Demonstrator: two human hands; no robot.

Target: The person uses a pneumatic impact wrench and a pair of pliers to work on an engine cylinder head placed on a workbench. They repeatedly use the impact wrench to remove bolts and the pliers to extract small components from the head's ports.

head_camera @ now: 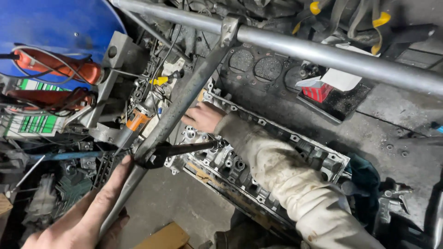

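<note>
**Hand positions at the cylinder head**

The left hand [80, 216] enters from the lower left, fingers extended and pressed along a slanted grey steel strut [184, 99]; the forefinger reaches up to a black tool handle [184, 149] that lies crosswise just beside the strut. The fingers lie flat against the strut and are not wrapped round it (the thumb is hidden beneath).

The right hand [203, 116] comes in from the lower right in a soiled cream-coloured sleeve [286, 180]. It rests on the upper end of a long, greasy aluminium cylinder head [230, 163], fingers curled under; whether they pinch anything cannot be told, since the strut covers the fingertips.

The cylinder head lies diagonally across the centre, on a dark, oil-stained metal bench top [397, 138]. Its valve springs and ports face upward. The black handle's tip meets the head near its upper left corner.

The setting is a crowded workshop. A thick round steel bar [323, 53] crosses the top of the view and joins the strut at a welded bracket; both pass in front of the work and block part of it. A blue drum [55, 23] stands at upper left with orange cable-wrapped parts [60, 69] before it. An orange-handled screwdriver [134, 122] lies left of the strut. A small red and white carton [318, 87] sits on a black tray beyond the head. A brown cardboard piece [164, 237] lies on the floor below.
</note>
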